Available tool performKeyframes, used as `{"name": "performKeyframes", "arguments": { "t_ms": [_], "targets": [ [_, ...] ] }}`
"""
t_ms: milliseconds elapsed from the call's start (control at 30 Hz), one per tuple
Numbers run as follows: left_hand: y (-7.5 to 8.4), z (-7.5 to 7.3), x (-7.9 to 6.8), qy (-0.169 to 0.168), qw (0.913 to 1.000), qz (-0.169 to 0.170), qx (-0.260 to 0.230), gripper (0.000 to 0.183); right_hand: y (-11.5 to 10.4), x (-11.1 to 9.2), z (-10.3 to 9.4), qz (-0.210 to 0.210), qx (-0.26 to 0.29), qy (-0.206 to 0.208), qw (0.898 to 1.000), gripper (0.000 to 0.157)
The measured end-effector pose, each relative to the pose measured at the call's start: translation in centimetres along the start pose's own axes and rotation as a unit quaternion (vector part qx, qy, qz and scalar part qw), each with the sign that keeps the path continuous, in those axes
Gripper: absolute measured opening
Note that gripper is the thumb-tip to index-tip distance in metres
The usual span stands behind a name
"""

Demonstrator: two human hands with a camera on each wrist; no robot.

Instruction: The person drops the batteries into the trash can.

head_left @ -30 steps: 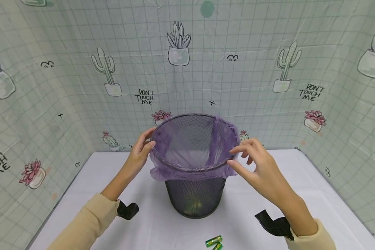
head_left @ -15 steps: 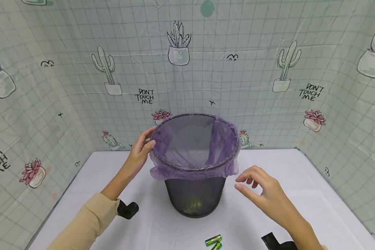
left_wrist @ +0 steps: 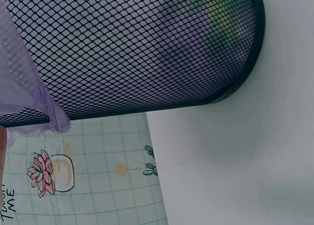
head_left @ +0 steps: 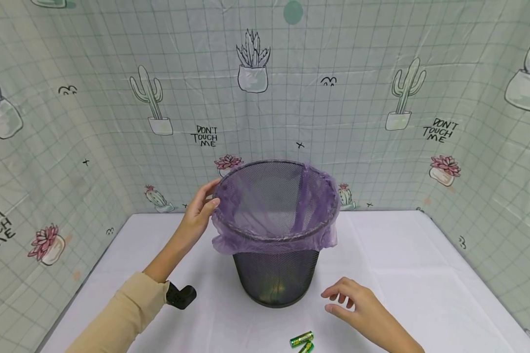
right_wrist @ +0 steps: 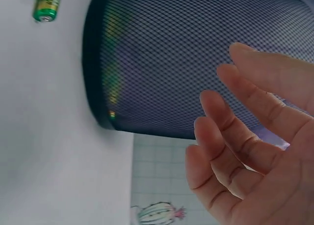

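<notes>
A black mesh wastebasket [head_left: 276, 279] stands upright on the white table, lined with a purple bin bag [head_left: 274, 245] folded over its rim. My left hand [head_left: 198, 208] grips the basket's left rim over the bag, thumb towards me and fingers round the far side. Only a sliver of that hand shows in the left wrist view. My right hand [head_left: 357, 306] hangs in the air right of the basket's base, holding nothing, its fingers loosely bent and apart from the thumb. Two green batteries [head_left: 302, 339] lie before the basket, left of this hand, the nearer one cut off by the frame.
Blurred green and yellow shapes [left_wrist: 221, 18] show through the mesh low in the basket. The white tabletop [head_left: 393, 260] extends on both sides, with a cactus-printed cloth [head_left: 291, 113] behind and at the sides. A black wrist mount [head_left: 181, 295] sticks out from the left sleeve.
My right hand has let go of the bag at the right rim and come down towards me, near the batteries. The left hand and the basket stay in place.
</notes>
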State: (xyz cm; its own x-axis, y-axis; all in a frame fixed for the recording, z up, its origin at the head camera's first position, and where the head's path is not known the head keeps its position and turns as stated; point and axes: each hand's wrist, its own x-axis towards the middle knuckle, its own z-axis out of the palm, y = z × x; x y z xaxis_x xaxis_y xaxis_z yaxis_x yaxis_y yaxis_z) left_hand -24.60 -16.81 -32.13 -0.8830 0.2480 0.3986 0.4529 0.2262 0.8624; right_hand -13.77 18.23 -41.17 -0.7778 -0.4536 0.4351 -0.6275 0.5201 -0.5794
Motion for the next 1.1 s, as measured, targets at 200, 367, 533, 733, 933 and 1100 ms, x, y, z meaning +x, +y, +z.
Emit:
{"name": "performKeyframes", "arguments": {
  "t_ms": [200,367,533,733,933,1100],
  "targets": [
    [0.0,0.0,0.0,0.0,1.0,0.0,-0.004,0.049,0.9,-1.0,1.3,0.054,0.047,-0.063,0.995,0.014],
    [0.1,0.0,0.0,0.0,1.0,0.002,-0.003,0.049,1.9,-1.6,2.9,0.029,0.086,-0.098,0.991,0.018],
    [0.0,0.0,0.1,0.004,1.0,0.003,0.001,0.049,2.3,-1.9,4.2,0.061,0.122,-0.143,0.98,0.022],
    [0.0,0.0,0.1,0.003,1.0,0.004,0.004,0.049,2.3,-2.2,5.1,0.139,0.169,-0.18,0.959,0.023],
    [0.0,0.1,0.0,0.004,1.0,0.006,0.004,0.049,2.5,-2.2,5.6,0.158,0.154,-0.179,0.959,0.019],
    [0.0,0.1,0.0,0.004,0.9999,0.007,0.008,0.049,2.5,-2.0,5.7,0.17,0.134,-0.182,0.959,0.015]
  ]
}}
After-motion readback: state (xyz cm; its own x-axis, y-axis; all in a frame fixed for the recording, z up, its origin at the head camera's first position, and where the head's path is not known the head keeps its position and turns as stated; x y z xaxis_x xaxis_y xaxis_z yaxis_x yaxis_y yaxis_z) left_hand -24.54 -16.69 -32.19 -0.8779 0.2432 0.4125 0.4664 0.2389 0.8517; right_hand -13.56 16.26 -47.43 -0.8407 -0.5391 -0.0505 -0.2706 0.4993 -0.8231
